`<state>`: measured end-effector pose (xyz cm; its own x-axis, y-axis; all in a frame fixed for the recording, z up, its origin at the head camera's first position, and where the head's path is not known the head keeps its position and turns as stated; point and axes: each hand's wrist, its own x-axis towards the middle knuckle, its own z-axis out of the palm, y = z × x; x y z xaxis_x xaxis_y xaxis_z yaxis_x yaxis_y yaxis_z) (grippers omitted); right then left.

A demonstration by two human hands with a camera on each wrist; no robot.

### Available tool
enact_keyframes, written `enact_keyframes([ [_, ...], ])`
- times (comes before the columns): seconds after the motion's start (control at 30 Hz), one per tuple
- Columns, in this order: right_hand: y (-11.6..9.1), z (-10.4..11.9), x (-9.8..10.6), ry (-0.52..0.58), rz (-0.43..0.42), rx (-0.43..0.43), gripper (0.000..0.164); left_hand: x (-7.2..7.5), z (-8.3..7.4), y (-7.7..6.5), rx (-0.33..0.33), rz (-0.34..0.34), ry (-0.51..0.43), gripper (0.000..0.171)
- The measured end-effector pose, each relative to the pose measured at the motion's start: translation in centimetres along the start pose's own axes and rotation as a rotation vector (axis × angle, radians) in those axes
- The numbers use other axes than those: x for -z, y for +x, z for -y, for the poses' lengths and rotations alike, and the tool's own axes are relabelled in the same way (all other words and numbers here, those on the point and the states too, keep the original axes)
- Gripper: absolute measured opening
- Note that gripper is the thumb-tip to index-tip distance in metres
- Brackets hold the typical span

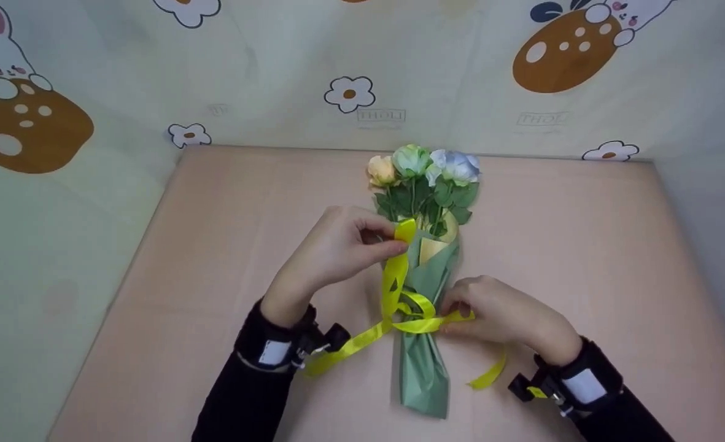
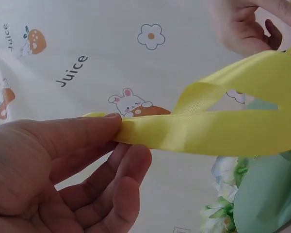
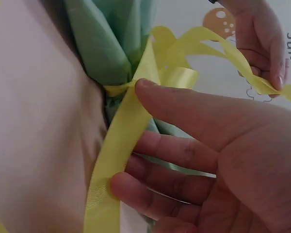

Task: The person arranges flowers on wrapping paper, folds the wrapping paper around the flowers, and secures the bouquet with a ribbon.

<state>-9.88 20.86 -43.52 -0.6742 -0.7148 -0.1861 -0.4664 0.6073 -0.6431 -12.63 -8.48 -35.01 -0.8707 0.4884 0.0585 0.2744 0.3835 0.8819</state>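
A bouquet of artificial-looking flowers (image 1: 410,161), one peach, one green and one bluish, lies in green wrapping paper (image 1: 423,368). Yellow ribbon (image 1: 393,288) goes round the narrow part of the wrap, with a loop at the front. My left hand (image 1: 353,245) pinches one length of it between thumb and fingers, raised over the upper wrap; the left wrist view shows the ribbon (image 2: 203,131) stretching from the fingertips. Lower right, my right hand (image 1: 497,313) holds another length close to the tie, thumb on top and fingers behind the ribbon (image 3: 114,141).
The bouquet lies on a pinkish-beige tabletop (image 1: 245,202). Behind it hangs a pale cloth (image 1: 276,73) printed with rabbits and flowers. One loose ribbon end (image 1: 490,371) curls at the right of the wrap; another strip (image 1: 344,353) runs toward the left wrist.
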Motion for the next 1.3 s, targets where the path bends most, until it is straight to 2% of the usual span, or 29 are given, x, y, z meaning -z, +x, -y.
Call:
enact_keyframes([
  [0.1, 0.0, -0.3, -0.3, 0.055, 0.034, 0.033, 0.005, 0.4, 0.1, -0.1, -0.002, 0.017, 0.015, 0.007],
  [0.2, -0.7, -0.5, 0.4, 0.114, 0.061, 0.030, 0.005, 0.8, 0.2, -0.2, 0.001, 0.037, 0.039, 0.006],
  [0.37, -3.4, -1.1, 2.7, 0.166, 0.090, -0.026, 0.004, 1.3, 0.2, -0.4, 0.007, 0.076, 0.076, 0.005],
  [0.53, -6.3, -2.2, 4.5, 0.169, 0.105, -0.077, 0.005, 1.5, 0.0, -0.6, -0.015, 0.110, 0.088, 0.006],
  [0.6, -7.1, -2.5, 4.8, 0.145, 0.111, -0.141, 0.005, 1.5, -0.2, -0.6, -0.026, 0.131, 0.079, 0.007],
  [0.67, -7.6, -2.6, 4.8, 0.122, 0.128, -0.245, 0.007, 1.4, -0.2, -0.7, -0.040, 0.150, 0.069, 0.007],
  [0.77, -7.1, -2.3, 4.0, 0.081, 0.183, -0.386, 0.013, 1.2, -0.3, -0.6, -0.055, 0.169, 0.051, 0.007],
  [0.8, -6.7, -2.1, 3.6, 0.069, 0.195, -0.393, 0.017, 1.1, -0.4, -0.6, -0.065, 0.169, 0.050, 0.006],
  [0.87, -5.5, -1.5, 2.4, 0.062, 0.206, -0.345, 0.025, 0.9, -0.5, -0.6, -0.080, 0.169, 0.043, 0.006],
  [0.97, -3.6, -0.4, 0.5, 0.060, 0.196, -0.195, 0.033, 0.7, -0.7, -0.7, -0.116, 0.173, 0.022, 0.005],
  [1.03, -2.7, 0.3, -0.6, 0.062, 0.181, -0.099, 0.027, 0.6, -0.8, -0.8, -0.148, 0.177, 0.002, 0.005],
  [1.17, -1.7, 1.1, -2.0, 0.009, 0.128, 0.032, 0.008, 0.7, -1.1, -1.0, -0.191, 0.184, -0.028, 0.006],
  [1.3, -1.6, 1.4, -2.2, -0.005, 0.072, 0.084, 0.009, 0.8, -1.0, -1.2, -0.206, 0.195, -0.029, 0.006],
])
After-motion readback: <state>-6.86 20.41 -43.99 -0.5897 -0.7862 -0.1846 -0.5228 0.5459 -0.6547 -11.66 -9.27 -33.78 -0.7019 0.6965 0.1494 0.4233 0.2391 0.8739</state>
